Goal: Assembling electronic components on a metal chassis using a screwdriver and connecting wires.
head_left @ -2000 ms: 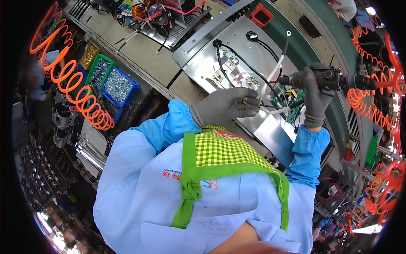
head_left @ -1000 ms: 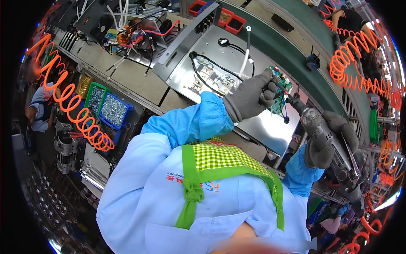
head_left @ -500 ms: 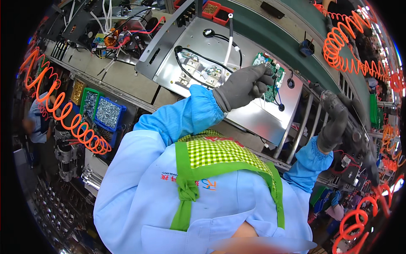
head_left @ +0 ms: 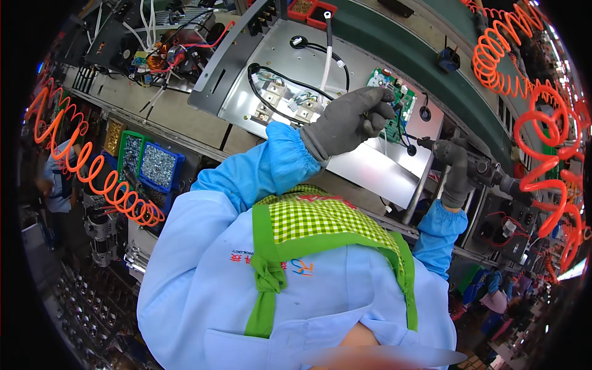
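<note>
In a grey glove, my left hand (head_left: 350,123) is closed, fingers curled and thumb side by the green circuit board (head_left: 401,98); anything inside it is hidden. The board lies on a shiny metal panel (head_left: 364,163), with thin dark wires along its near side. My gloved right hand (head_left: 455,165) is wrapped round a dark air screwdriver (head_left: 484,169), held roughly level at the panel's right edge. Its tip (head_left: 424,142) points left toward a black cable ring (head_left: 411,150) near the board. Beside my left hand, black cables loop round pale terminal blocks (head_left: 271,98) on the panel.
Orange coiled hoses (head_left: 549,179) hang on the right, and another coil (head_left: 92,163) on the left. Blue (head_left: 161,165) and green (head_left: 131,151) bins hold small metal parts. A grey upright bracket (head_left: 231,55) stands at the panel's left. Rails (head_left: 419,197) run beside the panel.
My right hand has swung left, bringing the screwdriver's tip to the panel's right edge. My left hand has shifted slightly left and stays closed.
</note>
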Action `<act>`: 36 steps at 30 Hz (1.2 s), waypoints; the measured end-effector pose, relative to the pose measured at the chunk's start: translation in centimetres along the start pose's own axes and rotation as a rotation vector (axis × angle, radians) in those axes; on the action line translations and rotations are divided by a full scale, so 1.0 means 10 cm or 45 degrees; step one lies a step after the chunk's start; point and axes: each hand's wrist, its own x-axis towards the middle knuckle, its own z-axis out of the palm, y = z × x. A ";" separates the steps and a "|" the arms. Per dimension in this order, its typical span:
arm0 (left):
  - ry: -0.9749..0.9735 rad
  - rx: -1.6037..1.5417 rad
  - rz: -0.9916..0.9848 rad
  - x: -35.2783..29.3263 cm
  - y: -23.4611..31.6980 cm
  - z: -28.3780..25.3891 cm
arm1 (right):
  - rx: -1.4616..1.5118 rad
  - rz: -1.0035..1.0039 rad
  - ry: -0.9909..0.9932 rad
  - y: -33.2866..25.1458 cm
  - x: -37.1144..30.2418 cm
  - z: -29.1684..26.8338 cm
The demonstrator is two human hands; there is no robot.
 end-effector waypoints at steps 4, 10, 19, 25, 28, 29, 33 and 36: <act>-0.037 0.045 0.043 -0.03 0.00 0.01 | -0.081 -0.077 0.082 -0.02 0.07 0.16; 0.020 0.066 0.100 0.02 -0.02 0.09 | -0.137 0.071 0.029 0.00 0.42 0.36; -0.277 0.740 0.110 0.01 0.13 0.19 | -0.015 0.046 -0.064 0.09 0.40 0.28; -0.331 1.516 0.561 0.22 0.33 0.49 | 0.220 0.102 -0.281 -0.30 0.74 0.25; -0.512 1.881 0.743 0.28 0.54 0.78 | 0.768 -0.213 -0.854 -0.78 1.01 0.48; -0.680 1.746 0.690 0.35 0.47 0.75 | 1.006 -0.271 -1.009 -0.82 1.04 0.64; -1.161 0.778 -0.068 0.06 0.12 0.76 | 1.396 -0.388 -1.383 -0.89 0.94 1.16; -0.974 0.866 -0.047 -0.45 0.14 0.98 | 1.411 -0.135 -1.376 -0.83 0.71 1.39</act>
